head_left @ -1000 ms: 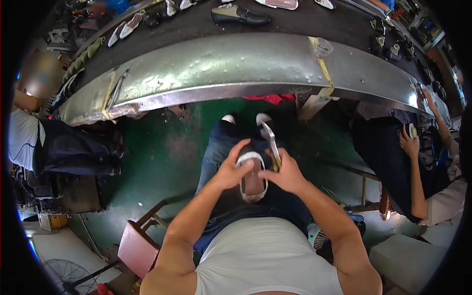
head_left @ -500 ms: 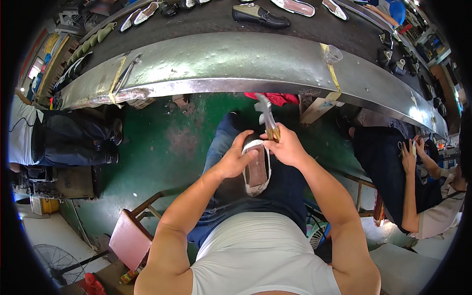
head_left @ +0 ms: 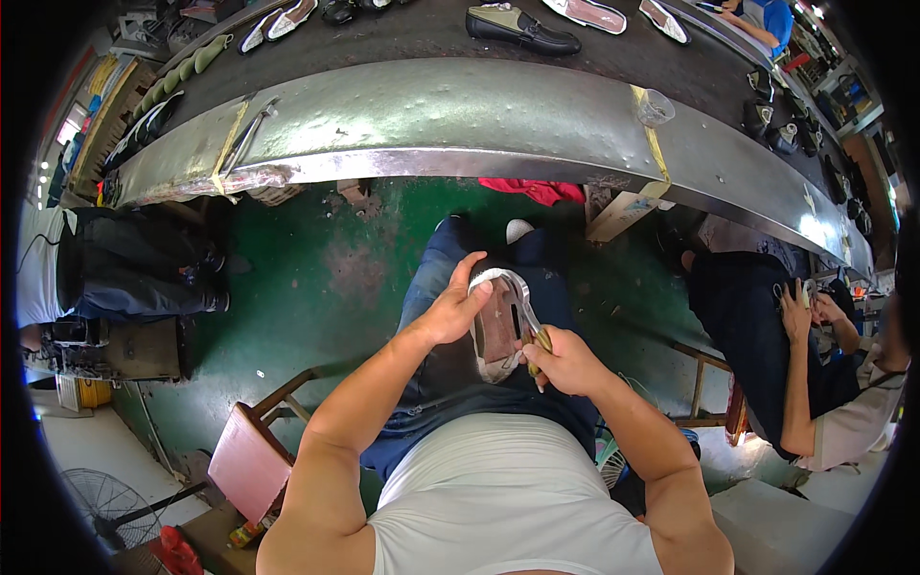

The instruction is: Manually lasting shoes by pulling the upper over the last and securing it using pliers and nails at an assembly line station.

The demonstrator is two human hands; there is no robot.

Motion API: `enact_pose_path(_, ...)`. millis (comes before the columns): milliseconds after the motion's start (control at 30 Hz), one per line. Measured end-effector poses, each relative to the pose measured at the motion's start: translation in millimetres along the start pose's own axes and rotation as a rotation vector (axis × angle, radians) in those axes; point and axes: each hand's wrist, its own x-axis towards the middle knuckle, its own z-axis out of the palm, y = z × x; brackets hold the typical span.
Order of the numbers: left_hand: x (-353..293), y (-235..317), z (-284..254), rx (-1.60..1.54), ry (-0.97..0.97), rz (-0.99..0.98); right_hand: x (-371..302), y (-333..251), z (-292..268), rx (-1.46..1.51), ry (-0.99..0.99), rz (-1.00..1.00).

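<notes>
Above my lap, my left hand (head_left: 452,314) grips a shoe (head_left: 498,345) with a whitish rim and a pinkish-brown insole, its thumb over the far end of the opening. The shoe lies lengthwise, pointing away from me. At its near right side, my right hand (head_left: 567,362) is closed round the yellowish handles of metal pliers (head_left: 522,289). Their curved silver end reaches forward along the shoe's right edge. Some of my right fingertips touch or nearly touch the shoe's side; the exact contact is hard to see.
A metal-edged bench (head_left: 383,115) spans the far side, with a black loafer (head_left: 522,31) and several other shoes on it. A clear cup (head_left: 655,107) sits on its edge. A pink-seated chair (head_left: 247,462) is at left, and a seated co-worker (head_left: 815,383) at right.
My right hand has moved toward me, from the shoe's far end to its near right side. The pliers swung down along the shoe. My left hand has kept its hold.
</notes>
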Motion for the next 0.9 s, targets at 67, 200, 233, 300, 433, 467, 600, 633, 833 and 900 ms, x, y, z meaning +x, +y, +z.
enact_pose_path(67, -2.0, 8.6, 1.5, 0.041, -0.001, -0.021, -0.6, -15.0, -4.4, -0.212, -0.003, -0.042)
enact_pose_path(200, 2.9, 4.9, -1.4, -0.003, -0.043, 0.077, 1.1, -13.9, 5.8, 0.559, -0.110, 0.004)
enact_pose_path(233, 4.9, 4.8, -1.4, 0.059, -0.039, 0.042, 0.8, -15.1, 7.7, 0.559, -0.114, 0.006)
enact_pose_path(300, 3.2, 2.6, -0.8, 0.121, -0.035, 0.007, -0.6, -18.2, 9.3, 0.494, -0.033, 0.098)
enact_pose_path(433, 0.1, -4.5, -1.2, 0.091, -0.045, -0.005, 0.0, -19.5, -9.2, -0.472, 0.058, -0.126)
enact_pose_path(467, 1.4, -5.5, -0.8, 0.059, -0.056, -0.004, 2.2, -30.3, -13.4, -0.584, 0.007, -0.096)
enact_pose_path(600, 4.7, 8.2, -2.1, -0.041, -0.088, -0.037, 18.6, -13.0, -17.9, 0.134, -0.137, -0.056)
enact_pose_path(633, 4.6, 3.6, -3.8, -0.042, -0.081, -0.035, 16.0, -13.1, -14.2, 0.129, -0.143, -0.056)
enact_pose_path(833, 0.0, 20.0, 6.6, -0.066, 0.111, -0.088, 15.3, -47.8, -11.6, 0.395, -0.161, 0.259)
enact_pose_path(900, 2.9, 2.0, 8.3, -0.072, 0.182, -0.068, 24.1, -45.7, -11.5, 0.251, -0.138, 0.227)
